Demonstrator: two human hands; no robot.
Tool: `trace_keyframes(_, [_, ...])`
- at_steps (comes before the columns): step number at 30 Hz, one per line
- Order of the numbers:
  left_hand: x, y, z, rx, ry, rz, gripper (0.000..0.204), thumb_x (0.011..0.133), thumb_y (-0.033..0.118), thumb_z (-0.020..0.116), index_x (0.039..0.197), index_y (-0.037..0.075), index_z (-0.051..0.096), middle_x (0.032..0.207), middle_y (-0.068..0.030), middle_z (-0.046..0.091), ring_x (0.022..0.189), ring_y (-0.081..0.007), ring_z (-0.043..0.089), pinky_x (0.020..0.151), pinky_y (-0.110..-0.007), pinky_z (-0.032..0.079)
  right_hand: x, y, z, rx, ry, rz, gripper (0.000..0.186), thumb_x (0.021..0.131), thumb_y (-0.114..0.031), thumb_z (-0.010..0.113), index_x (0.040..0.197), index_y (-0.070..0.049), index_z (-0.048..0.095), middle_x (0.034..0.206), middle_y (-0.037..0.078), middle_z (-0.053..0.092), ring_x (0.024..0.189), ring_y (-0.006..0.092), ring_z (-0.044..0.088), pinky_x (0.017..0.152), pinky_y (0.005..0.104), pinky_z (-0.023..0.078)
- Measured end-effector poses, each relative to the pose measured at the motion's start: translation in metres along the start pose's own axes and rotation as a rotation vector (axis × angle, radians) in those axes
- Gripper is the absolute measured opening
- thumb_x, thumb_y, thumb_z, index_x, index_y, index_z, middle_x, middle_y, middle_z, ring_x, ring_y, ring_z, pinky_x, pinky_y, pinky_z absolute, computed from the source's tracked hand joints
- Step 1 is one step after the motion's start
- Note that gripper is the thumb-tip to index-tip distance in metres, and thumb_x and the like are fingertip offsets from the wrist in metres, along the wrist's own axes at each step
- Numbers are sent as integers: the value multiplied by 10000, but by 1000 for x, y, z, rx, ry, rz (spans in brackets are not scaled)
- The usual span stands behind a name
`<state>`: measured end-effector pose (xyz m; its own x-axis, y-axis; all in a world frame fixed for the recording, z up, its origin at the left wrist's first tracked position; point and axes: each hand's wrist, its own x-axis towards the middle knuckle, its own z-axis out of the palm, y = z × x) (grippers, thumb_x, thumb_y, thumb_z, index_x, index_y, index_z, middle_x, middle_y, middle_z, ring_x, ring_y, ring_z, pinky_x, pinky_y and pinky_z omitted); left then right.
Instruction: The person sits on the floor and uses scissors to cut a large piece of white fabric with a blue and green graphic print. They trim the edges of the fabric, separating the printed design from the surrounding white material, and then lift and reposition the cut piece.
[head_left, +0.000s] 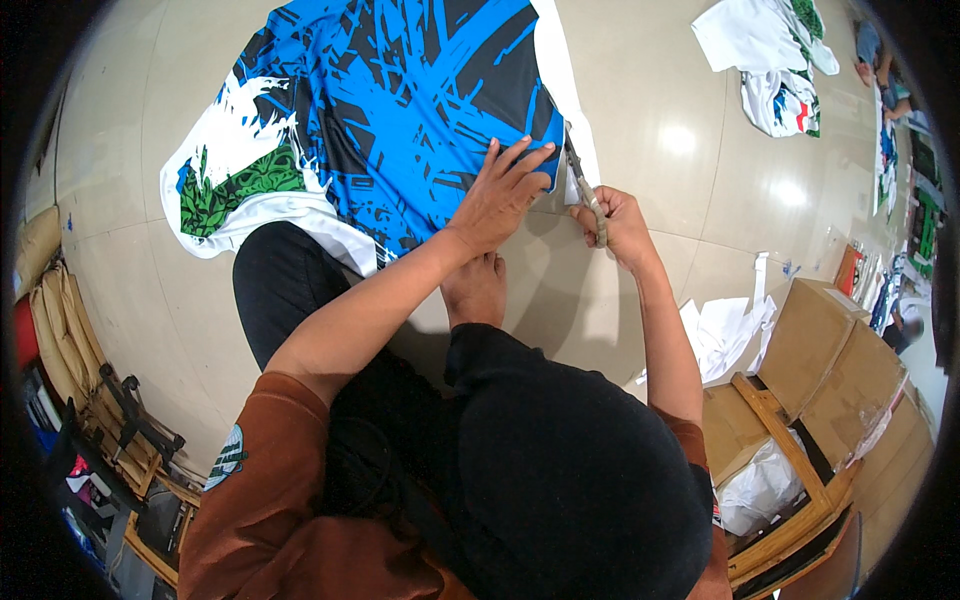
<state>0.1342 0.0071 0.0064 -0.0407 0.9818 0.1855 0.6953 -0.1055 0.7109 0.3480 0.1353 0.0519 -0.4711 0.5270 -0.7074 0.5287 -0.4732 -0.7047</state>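
Note:
A large piece of printed fabric, blue and black with white and green parts, lies spread on the tiled floor before me. My left hand rests flat on its near right part, fingers spread toward the cut edge. In my right hand is a pair of scissors, its handles wrapped in something pale. The blades point away from me, along the border between the blue print and a white margin strip. My bare foot is just below my left hand.
White scraps lie on the floor at right, near cardboard boxes and a wooden frame. More printed fabric lies at the far right, with another person beyond. Brown rolls and a chair stand at left.

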Motion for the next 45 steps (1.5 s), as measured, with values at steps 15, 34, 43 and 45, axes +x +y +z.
trace_keyframes(15, [0,-1,0,-69,9,3,214,1003,56,586,1195,122,514,1671,-117,440,1569,-423,357,1268,-729,184,11,-10,9,44,8,-36,236,913,-125,844,906,-42,623,684,14,627,549,92,569,501,251,438])
trace_keyframes(34, [-1,-1,-1,-139,29,-11,166,1037,95,580,1189,130,521,1664,-106,453,1565,-424,364,1277,-717,175,14,-12,20,48,31,-49,263,923,-168,856,903,-39,628,689,6,619,543,90,561,497,251,426])
trace_keyframes(43, [-1,-1,-1,-131,29,-6,199,1020,78,604,1190,128,513,1660,-104,460,1563,-426,365,1276,-716,187,17,-16,23,66,37,-60,275,918,-181,870,896,-41,634,694,7,627,549,85,571,506,245,444])
trace_keyframes(45, [-1,-1,-2,-122,28,-7,209,1016,75,611,1192,128,510,1659,-103,460,1562,-425,366,1276,-713,193,17,-16,24,79,38,-53,268,917,-172,870,898,-42,637,698,9,633,552,84,575,510,241,451])
